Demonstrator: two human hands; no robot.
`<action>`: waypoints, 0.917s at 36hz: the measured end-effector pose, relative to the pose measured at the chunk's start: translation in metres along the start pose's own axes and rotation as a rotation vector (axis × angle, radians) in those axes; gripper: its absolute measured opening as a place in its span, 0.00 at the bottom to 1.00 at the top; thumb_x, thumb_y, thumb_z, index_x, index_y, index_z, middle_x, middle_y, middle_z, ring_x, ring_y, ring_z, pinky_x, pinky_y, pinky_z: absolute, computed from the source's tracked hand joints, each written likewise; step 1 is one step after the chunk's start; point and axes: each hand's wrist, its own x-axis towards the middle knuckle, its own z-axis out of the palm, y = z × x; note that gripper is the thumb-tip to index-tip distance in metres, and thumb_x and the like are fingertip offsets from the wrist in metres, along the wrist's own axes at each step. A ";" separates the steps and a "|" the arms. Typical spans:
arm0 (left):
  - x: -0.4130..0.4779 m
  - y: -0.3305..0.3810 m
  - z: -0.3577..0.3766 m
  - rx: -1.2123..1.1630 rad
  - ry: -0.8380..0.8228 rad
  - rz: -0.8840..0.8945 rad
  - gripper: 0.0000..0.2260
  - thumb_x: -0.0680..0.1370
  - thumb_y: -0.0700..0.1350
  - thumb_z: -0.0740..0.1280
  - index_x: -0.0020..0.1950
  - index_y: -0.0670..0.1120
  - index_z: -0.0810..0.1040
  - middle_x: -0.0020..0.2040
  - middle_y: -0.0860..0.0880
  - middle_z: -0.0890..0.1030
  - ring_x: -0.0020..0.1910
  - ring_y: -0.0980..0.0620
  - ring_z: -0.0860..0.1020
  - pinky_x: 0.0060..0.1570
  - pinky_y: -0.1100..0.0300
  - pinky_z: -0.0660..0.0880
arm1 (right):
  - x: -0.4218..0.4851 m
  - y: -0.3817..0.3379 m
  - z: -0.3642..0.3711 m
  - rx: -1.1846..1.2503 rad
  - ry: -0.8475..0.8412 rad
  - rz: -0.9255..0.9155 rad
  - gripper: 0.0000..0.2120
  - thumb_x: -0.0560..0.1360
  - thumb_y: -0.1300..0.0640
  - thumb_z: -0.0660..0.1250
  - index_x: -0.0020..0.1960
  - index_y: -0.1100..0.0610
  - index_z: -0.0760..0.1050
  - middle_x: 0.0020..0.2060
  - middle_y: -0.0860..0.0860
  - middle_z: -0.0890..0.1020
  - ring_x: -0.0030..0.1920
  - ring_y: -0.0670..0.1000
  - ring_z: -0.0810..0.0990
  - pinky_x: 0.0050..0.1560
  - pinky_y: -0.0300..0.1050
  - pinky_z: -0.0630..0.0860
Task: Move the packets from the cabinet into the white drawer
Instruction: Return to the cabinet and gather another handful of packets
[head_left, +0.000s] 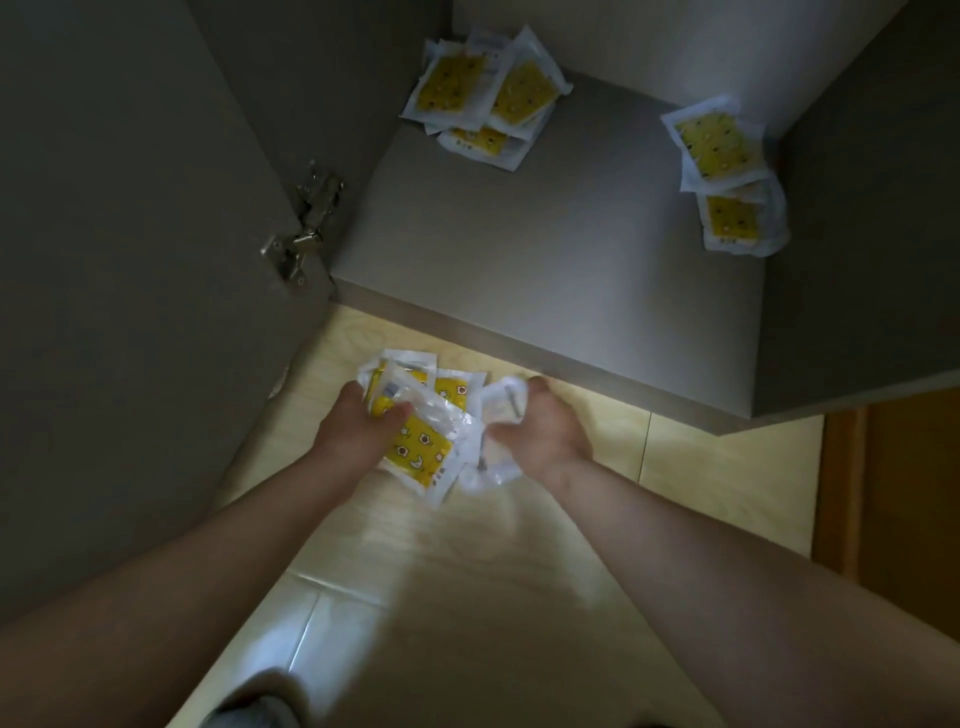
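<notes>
A bunch of packets (423, 447) is gripped in the curled fingers of the left hand (358, 426); crumpled white ones are clutched by the right hand (540, 431), just off the front edge of the cabinet shelf (545, 234). A back-left-corner pile (483, 93) and a right-edge pile (727, 171) are left. The carry is judged begun; the white drawer, unseen, must be reached next.

Bare left forearm (208, 545) and right forearm (675, 530), bare left hand (358, 428) and right hand (545, 434). Patch of grey fabric (254, 704) at bottom edge; knee or shoe unclear.
</notes>
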 end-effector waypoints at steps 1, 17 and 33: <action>0.000 0.001 0.000 0.015 -0.024 -0.001 0.23 0.70 0.53 0.68 0.62 0.47 0.71 0.55 0.44 0.79 0.53 0.42 0.79 0.56 0.44 0.76 | 0.002 -0.001 -0.003 0.069 0.085 0.021 0.20 0.74 0.54 0.66 0.63 0.54 0.66 0.56 0.55 0.78 0.56 0.58 0.77 0.48 0.44 0.71; -0.009 0.012 0.004 -0.520 -0.337 -0.175 0.12 0.82 0.49 0.57 0.54 0.46 0.77 0.43 0.45 0.84 0.35 0.49 0.82 0.38 0.56 0.79 | -0.017 -0.002 0.034 0.276 -0.089 -0.401 0.13 0.79 0.54 0.61 0.58 0.57 0.80 0.61 0.50 0.79 0.63 0.51 0.74 0.67 0.51 0.68; -0.074 0.044 -0.022 -0.409 -0.222 -0.179 0.10 0.75 0.34 0.67 0.50 0.48 0.76 0.44 0.47 0.82 0.32 0.54 0.82 0.30 0.59 0.80 | -0.052 -0.037 -0.004 0.899 -0.291 0.209 0.25 0.70 0.61 0.73 0.63 0.63 0.67 0.55 0.60 0.80 0.51 0.61 0.82 0.52 0.63 0.78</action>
